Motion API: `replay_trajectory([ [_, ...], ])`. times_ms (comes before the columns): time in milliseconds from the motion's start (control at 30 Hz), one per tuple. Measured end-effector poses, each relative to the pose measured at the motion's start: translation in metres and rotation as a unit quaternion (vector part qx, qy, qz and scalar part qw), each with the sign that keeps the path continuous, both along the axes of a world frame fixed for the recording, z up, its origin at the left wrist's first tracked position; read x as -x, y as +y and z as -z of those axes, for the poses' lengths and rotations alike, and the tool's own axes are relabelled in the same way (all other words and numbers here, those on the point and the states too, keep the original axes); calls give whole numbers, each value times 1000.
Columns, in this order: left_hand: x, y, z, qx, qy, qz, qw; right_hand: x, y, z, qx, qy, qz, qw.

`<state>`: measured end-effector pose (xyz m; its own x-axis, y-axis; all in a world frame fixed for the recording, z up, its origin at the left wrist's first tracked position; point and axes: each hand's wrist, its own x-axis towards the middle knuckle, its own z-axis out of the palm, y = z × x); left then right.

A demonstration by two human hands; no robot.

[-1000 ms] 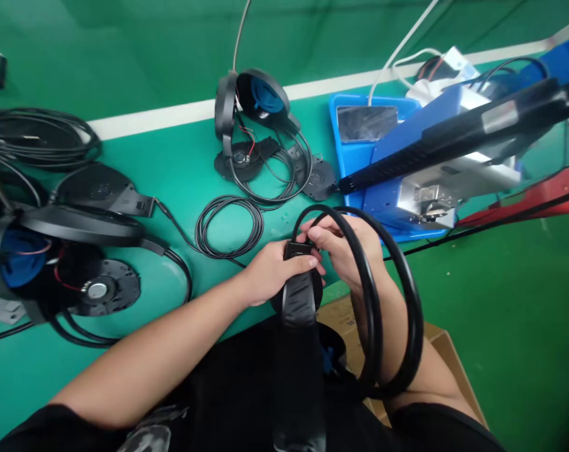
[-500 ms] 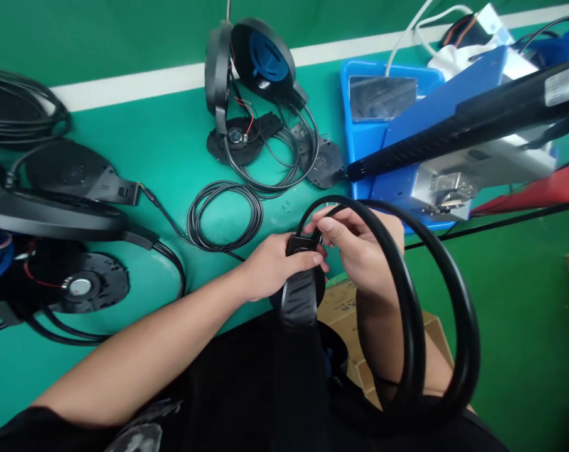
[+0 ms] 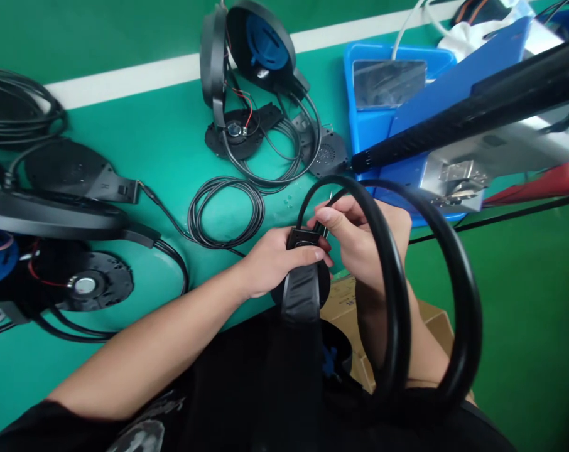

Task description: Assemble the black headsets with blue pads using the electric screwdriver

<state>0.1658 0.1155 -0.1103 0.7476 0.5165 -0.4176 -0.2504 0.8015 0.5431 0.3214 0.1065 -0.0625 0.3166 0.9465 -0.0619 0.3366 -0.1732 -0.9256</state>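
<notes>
My left hand (image 3: 277, 263) grips the black metal-and-plastic slider end of a padded black headset headband (image 3: 302, 292), with a dark ear cup (image 3: 325, 282) partly hidden behind it. My right hand (image 3: 360, 235) sits right next to it, its thumb and fingers pinched at the slider. What they pinch is mostly hidden, though a thin pin-like tip shows above them. A thick black cable (image 3: 468, 301) loops from the slider around my right forearm.
Opened headsets (image 3: 213, 56) with loose speaker plates (image 3: 96, 282) and coiled thin cable (image 3: 225, 213) lie on the green bench. Beyond my right hand stand a blue tray (image 3: 360, 81) and a metal fixture (image 3: 454, 169) with a black bar. A cardboard box (image 3: 341, 301) lies below.
The view has drifted, shifting the bench items up and left. The thick cable loop now hangs wider to the right, and my right hand has risen slightly beside the slider.
</notes>
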Motion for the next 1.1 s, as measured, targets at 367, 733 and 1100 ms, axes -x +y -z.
replay_trajectory([
  [367, 1, -1, -6, -48, 31, -5, 998, -1, -1, -8, 34, -66, -69, 995],
  [733, 0, 1, -3, -57, 21, -1, 998, -1, -3, -2, 16, 19, -60, 998],
  [1100, 1, 3, -1, -80, 17, 7, 997, 9, 11, 15, 86, 149, -56, 983],
])
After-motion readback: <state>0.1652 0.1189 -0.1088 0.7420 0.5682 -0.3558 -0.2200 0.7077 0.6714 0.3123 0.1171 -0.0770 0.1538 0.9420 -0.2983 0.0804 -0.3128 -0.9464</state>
